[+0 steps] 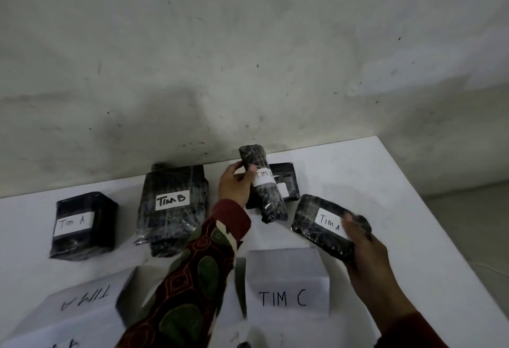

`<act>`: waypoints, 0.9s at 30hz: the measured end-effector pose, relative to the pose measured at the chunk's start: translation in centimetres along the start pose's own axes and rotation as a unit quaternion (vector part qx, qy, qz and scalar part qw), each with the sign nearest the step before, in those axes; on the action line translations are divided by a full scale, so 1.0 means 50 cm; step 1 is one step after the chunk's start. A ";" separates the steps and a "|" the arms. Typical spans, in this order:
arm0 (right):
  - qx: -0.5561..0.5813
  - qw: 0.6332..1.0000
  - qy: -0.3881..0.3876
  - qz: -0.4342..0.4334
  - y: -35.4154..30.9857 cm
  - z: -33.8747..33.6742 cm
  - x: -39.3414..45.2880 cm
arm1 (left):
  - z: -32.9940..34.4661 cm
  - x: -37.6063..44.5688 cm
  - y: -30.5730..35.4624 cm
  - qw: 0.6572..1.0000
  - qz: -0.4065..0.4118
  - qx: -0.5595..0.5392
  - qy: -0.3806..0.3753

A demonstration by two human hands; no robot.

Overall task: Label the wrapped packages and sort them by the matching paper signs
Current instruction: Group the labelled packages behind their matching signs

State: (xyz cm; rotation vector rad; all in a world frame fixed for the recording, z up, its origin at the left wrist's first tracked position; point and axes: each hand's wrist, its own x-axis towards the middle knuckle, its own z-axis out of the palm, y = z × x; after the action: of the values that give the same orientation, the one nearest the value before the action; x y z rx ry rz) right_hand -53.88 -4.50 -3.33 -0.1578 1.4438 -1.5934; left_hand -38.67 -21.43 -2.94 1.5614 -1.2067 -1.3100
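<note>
Fingers on our left hand (234,185) wrap a rolled Tim C pack (264,187), lifted just above a flat pack (287,179) behind the Tim C sign (286,289); right hand (366,248) clutches a Tim A pack (322,223), well right of the Tim A sign (82,301); reckon crossing arms could knock the Tim B pack (172,210), or we drop A by C.

1. The left arm wears a long sleeve (192,273) in dark red, with green ovals and cream patches.
2. Its cuff (231,216) is plain dark red.
3. The right sleeve (413,332) is dark red too.
</note>
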 end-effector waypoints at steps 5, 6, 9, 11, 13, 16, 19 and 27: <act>-0.015 1.000 0.011 -0.008 0.002 0.007 0.009 | 0.010 0.019 -0.007 0.990 0.055 0.123 0.036; -0.016 1.000 0.013 -0.010 0.000 0.008 0.011 | 0.010 0.020 -0.007 0.990 0.059 0.121 0.041; -0.023 0.999 0.014 -0.020 -0.007 0.015 0.006 | 0.001 0.011 -0.017 0.991 0.062 0.103 0.060; -0.026 0.999 0.003 -0.027 -0.013 0.025 -0.003 | -0.017 -0.006 -0.022 0.991 0.070 0.092 0.068; -0.026 0.999 -0.016 -0.027 -0.018 0.038 -0.014 | -0.041 -0.034 -0.023 0.992 0.087 0.065 0.060; -0.034 0.996 -0.077 -0.021 -0.022 0.075 -0.046 | -0.094 -0.091 -0.018 0.995 0.097 0.011 0.028; -0.063 0.992 -0.112 -0.014 -0.019 0.097 -0.055 | -0.116 -0.134 -0.012 0.994 0.079 0.004 -0.070; -0.145 0.973 -0.181 -0.006 0.044 0.245 -0.135 | -0.267 -0.177 -0.018 0.988 -0.019 -0.081 -0.128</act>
State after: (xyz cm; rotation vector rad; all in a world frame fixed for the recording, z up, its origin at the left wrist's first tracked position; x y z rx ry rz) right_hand -41.16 -8.15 1.66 -0.5969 1.3762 -1.2740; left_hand -25.65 -12.97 1.14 1.3370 -1.1940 -1.6298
